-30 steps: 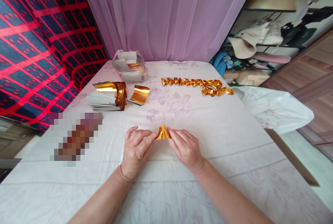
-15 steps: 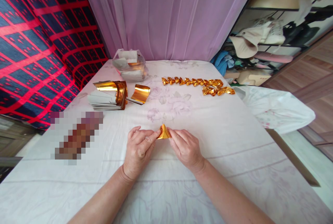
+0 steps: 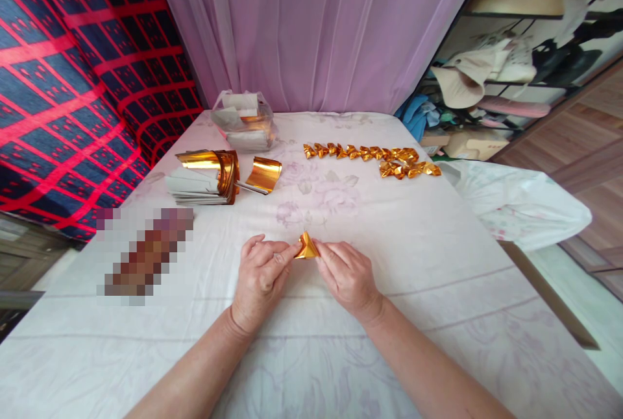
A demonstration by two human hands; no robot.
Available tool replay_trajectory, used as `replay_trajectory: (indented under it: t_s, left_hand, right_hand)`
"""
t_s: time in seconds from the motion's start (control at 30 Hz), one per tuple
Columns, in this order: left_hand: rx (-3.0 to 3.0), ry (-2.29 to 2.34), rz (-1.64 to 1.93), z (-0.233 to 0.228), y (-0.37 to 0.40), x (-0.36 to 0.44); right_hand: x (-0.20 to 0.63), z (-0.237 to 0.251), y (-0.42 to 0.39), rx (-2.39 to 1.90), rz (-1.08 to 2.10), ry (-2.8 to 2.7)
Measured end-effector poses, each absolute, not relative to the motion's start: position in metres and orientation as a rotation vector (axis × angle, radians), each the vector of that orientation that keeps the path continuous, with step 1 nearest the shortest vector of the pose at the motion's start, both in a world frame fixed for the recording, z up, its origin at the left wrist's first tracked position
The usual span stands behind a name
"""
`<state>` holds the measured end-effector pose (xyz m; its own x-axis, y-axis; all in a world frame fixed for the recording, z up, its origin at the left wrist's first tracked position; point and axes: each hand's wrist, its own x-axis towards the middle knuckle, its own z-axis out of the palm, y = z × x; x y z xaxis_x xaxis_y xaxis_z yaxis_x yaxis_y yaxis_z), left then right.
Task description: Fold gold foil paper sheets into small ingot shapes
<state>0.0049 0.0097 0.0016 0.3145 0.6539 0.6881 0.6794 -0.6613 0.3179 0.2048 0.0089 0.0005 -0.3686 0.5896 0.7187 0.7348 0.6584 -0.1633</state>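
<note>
Between my two hands is a piece of gold foil paper [image 3: 306, 247], folded to a raised point at the top. My left hand [image 3: 263, 276] pinches its left end with thumb and forefinger. The right end is pinched by my right hand [image 3: 349, 276], its fingers curled together. Farther off, a row of folded gold foil pieces [image 3: 360, 152] lies at the right, with a shorter row in front of it. To the left sits a stack of gold foil sheets [image 3: 204, 179] with pale backs, and beside it a few loose curled sheets [image 3: 264, 174].
A clear plastic bag [image 3: 243, 122] holding more sheets stands at the table's back left. A pixelated patch [image 3: 148, 253] covers something at the left. Past the right edge are a white bag [image 3: 525, 202] and shelves with a cap [image 3: 462, 82]. A purple curtain [image 3: 311, 30] hangs behind the floral tablecloth [image 3: 413, 231].
Both hands keep their pinch on the gold foil paper, which has turned or tilted very slightly. The whole view has shifted a little; nothing else has visibly moved.
</note>
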Motion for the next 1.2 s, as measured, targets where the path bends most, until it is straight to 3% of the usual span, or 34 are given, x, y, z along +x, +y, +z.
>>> replay_trajectory:
  t_s: [1.2]
  left_hand:
    - [-2.614, -1.495, -1.213, 0.0060, 0.0138, 0.0110]
  right_hand:
    - [0.2025, -0.0017, 0.0089, -1.155, -0.075, -2.161]
